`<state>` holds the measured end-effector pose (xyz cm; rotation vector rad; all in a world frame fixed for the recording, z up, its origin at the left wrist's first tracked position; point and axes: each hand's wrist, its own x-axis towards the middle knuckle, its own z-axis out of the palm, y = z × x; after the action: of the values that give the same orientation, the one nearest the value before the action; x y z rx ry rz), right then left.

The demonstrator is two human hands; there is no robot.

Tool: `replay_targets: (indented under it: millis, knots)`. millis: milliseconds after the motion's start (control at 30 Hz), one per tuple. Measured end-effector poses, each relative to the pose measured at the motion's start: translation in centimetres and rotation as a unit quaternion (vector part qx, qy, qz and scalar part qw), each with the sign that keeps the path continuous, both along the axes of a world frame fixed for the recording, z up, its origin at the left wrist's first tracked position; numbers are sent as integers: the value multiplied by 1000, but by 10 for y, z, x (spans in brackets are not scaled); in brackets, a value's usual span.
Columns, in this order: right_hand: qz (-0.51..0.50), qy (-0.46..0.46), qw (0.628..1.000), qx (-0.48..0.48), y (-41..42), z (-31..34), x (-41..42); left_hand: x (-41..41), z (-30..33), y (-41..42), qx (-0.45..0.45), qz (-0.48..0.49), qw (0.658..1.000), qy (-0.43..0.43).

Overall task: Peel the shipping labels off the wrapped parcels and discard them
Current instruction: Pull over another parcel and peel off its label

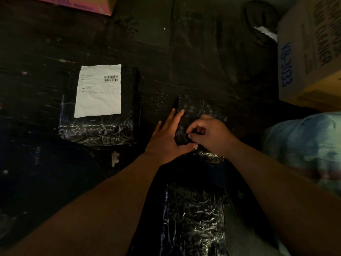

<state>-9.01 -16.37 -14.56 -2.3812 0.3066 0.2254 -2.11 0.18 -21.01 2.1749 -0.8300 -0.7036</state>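
Three black plastic-wrapped parcels lie on a dark floor. The left parcel (pixel 97 130) carries a white shipping label (pixel 98 90) with barcodes on its top. The middle parcel (pixel 195 109) shows no label. My left hand (pixel 166 139) lies flat on its left edge, fingers spread, thumb pressing the near side. My right hand (pixel 210 135) rests on top of it with thumb and forefinger pinched at the wrap; I cannot tell what they pinch. A third parcel (pixel 195 218) lies close to me between my forearms, without a visible label.
A cardboard box (pixel 310 52) with blue print stands at the right. A pale blue bag (pixel 306 148) lies below it. A pink box corner (pixel 88 4) shows at the top left. A dark round object (pixel 260 23) sits at the back. Small paper scraps (pixel 114 158) dot the floor.
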Motion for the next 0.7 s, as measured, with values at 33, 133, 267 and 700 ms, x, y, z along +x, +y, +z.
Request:
replay_targets:
  millis: [33, 133, 267, 700]
  knots:
    - [-4, -9, 1000, 6, 0, 0, -1, 0, 0, 0, -2, 0, 1000, -2]
    - [-20, -19, 1000, 8, 1, -2, -4, 0, 1, -1, 4, 3, 1000, -3]
    - [-30, -20, 999, -8, 5, 1, -3, 0, -1, 0, 1, -1, 1000, 6]
    - [-154, 14, 979, -131, -12, 4, 1, -1, 3, -1, 9, 6, 1000, 19]
